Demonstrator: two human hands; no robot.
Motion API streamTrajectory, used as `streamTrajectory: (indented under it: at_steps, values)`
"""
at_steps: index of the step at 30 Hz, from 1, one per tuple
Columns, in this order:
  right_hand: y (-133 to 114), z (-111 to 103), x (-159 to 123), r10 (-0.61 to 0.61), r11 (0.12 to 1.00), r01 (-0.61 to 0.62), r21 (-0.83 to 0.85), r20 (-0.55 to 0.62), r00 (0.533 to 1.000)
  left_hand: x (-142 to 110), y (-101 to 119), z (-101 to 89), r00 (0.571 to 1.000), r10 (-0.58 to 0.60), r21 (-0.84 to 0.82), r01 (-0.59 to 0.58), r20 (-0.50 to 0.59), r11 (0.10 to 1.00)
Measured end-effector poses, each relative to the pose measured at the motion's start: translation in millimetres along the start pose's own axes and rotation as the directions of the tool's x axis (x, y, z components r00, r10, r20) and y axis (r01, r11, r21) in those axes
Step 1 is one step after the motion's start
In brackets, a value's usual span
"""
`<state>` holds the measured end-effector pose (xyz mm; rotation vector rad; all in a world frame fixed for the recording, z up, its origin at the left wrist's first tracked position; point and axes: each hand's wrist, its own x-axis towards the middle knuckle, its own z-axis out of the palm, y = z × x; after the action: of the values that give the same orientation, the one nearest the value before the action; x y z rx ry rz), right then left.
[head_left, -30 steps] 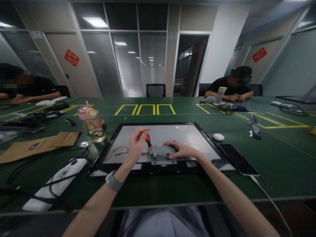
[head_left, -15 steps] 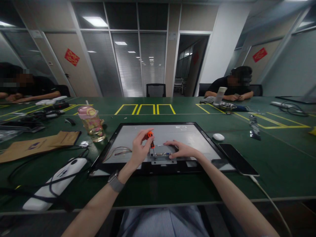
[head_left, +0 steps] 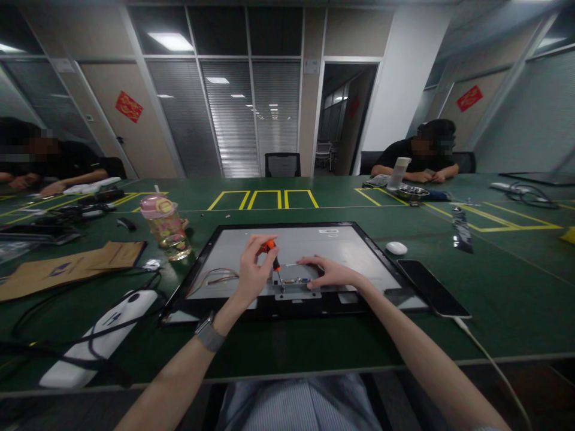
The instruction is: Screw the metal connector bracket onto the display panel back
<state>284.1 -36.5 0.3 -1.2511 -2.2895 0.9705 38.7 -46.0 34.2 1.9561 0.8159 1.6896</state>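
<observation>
Left hand (head_left: 253,271) with screwdriver (head_left: 275,263) near bottle (head_left: 166,227)

Screwdriver (head_left: 276,263) tip indistinct, paper bag (head_left: 74,269) cropped

Blinds (head_left: 231,123) line a glass wall (head_left: 276,75) reflecting lights (head_left: 218,80). An open doorway (head_left: 348,120) stands beside a white pillar (head_left: 406,78). A black chair (head_left: 282,164) stands behind the green table (head_left: 345,216).
</observation>
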Motion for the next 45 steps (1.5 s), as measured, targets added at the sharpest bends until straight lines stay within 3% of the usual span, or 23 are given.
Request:
streamTrajectory:
  at_steps: [5,11,18,25,32,40,45]
  values:
    - [1.0,1.0,0.2,0.006,1.0,-0.006,0.016,-0.008,1.0,-2.6,0.8,0.6,0.996,-0.044,-0.128,0.053,0.074,0.99]
    - [3.1,2.0,1.8,-0.001,1.0,0.001,-0.002,-0.009,1.0,-1.0,-0.4,1.7,0.998,0.007,-0.02,-0.009,-0.062,1.0]
    - [1.6,0.0,0.6,0.005,1.0,-0.005,0.008,0.01,1.0,-2.2,4.0,0.3,0.998,-0.047,-0.095,0.044,-0.032,0.995]
    - [0.9,0.0,0.5,0.016,1.0,-0.016,0.002,0.009,1.0,-0.6,3.9,-0.1,0.995,-0.021,0.008,0.022,-0.102,1.0]
    - [-1.8,-0.8,-0.6,0.022,1.0,-0.022,0.0,0.008,1.0,-1.1,6.8,-0.8,0.999,-0.041,-0.093,0.038,-0.025,0.995]
    - [-1.5,-0.2,0.0,-0.019,1.0,0.019,-0.005,0.001,1.0,-1.3,3.1,0.0,0.991,-0.008,0.01,0.01,-0.134,1.0]
    - [-1.0,-0.4,-0.9,0.015,1.0,-0.015,0.001,0.003,1.0,-2.5,6.1,-0.5,0.994,-0.077,-0.108,0.068,-0.082,0.992]
